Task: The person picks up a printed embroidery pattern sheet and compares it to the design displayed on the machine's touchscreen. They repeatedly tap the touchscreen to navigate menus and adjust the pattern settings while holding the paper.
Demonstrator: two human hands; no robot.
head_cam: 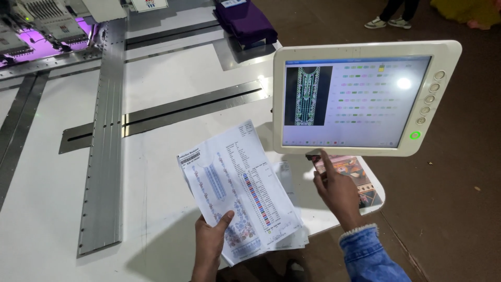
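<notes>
- Left hand (211, 245) grips a stack of printed sheets (240, 190) at the bottom edge, thumb on top, fingers under.
- Sheets held tilted over the front of the white machine table (156, 172); top page shows a long ornamental pattern drawing plus a column of colour swatches.
- Right hand (339, 193) raised, index finger stretched up to the lower edge of the touchscreen panel (365, 99); fingertip at or just under the frame, contact unclear. Holds nothing, other fingers loosely curled.
- Denim cuff (368, 253) on the right wrist.
- Panel is white-framed, lit, with a neckline-style embroidery design on the left of the screen and rows of small coloured cells on the right; round buttons down its right side.
- Printed picture card (362, 183) lies on the table corner, just behind the right hand.
- Folded purple fabric (245, 21) far back on the table.
- Embroidery heads (42, 26) top left, purple glow under them.
- Another person's shoes (389, 22) on the brown floor, top right.
</notes>
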